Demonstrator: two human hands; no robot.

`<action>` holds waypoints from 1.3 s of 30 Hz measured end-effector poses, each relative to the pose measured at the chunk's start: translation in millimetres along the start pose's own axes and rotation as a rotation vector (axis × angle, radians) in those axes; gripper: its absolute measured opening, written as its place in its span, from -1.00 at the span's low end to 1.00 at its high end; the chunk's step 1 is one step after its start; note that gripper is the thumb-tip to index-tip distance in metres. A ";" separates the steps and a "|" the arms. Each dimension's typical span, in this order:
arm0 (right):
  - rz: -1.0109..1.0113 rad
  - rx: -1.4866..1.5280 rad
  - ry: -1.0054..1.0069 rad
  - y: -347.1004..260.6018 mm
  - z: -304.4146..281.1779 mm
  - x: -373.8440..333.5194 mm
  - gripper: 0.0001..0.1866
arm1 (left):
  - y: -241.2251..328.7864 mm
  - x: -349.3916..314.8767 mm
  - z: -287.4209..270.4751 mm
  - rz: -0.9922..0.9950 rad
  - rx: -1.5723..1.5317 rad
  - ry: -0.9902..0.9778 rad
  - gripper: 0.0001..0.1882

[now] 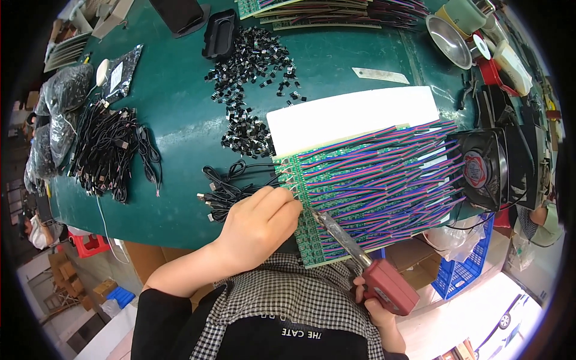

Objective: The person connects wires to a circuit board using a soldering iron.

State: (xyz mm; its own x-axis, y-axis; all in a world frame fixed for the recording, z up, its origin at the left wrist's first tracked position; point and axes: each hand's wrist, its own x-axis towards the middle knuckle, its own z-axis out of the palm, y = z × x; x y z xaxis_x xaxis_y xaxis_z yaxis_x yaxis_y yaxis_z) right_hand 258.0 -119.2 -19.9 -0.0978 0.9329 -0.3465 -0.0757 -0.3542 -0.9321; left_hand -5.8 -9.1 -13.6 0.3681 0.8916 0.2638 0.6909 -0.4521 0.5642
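My left hand point(262, 225) is closed in a pinch at the left edge of a panel of green circuit boards point(306, 234). What its fingertips hold is hidden. Just beyond that hand lie black USB cables point(231, 186), some reaching the panel's edge. Rows of pink, blue and black wires point(372, 186) run rightward over the panel. In my right hand point(379, 309) is a red soldering gun point(390, 287); its long metal barrel points up-left, and the tip is at the boards close to my left fingers. A white sheet point(354, 117) lies along the panel's far side.
Small black components point(258, 57) are heaped beyond the panel, beside a black tray point(219, 35). More black cables point(108, 150) lie at left. A black fan point(483, 168) stands at the panel's right end. Metal bowl point(449, 42) and steel ruler point(380, 75) are at far right.
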 end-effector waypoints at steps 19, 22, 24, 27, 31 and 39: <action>-0.079 -0.289 -0.170 23.9 -22.2 -8.6 -0.28 | 5.9 14.8 -7.6 -0.138 -0.016 -0.175 -0.79; -0.081 -0.255 -0.124 18.8 -16.9 -6.5 -0.29 | 6.2 15.3 -7.5 -0.152 -0.007 -0.177 -0.80; -0.083 -0.295 -0.127 22.7 -20.7 -9.7 -0.27 | 4.8 16.0 -8.3 -0.098 0.016 -0.188 -0.84; -0.086 -0.268 -0.123 17.0 -16.6 -4.4 -0.25 | 4.6 16.8 -9.6 -0.087 0.011 -0.208 -0.84; 0.103 0.159 -0.004 1.1 -3.5 -1.7 -0.23 | 4.5 17.6 -11.1 -0.089 0.003 -0.234 -0.84; 0.036 0.019 -0.106 10.7 -13.2 -2.5 -0.31 | 4.3 15.4 -11.0 -0.084 0.026 -0.245 -0.85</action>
State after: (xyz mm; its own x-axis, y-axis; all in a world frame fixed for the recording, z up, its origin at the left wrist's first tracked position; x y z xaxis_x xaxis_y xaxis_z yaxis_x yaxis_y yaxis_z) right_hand 270.6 -124.4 -30.4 -0.2049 0.9078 -0.3659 -0.0891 -0.3896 -0.9167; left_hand -4.0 3.0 1.5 0.4464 0.8947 0.0176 0.7400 -0.3801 0.5549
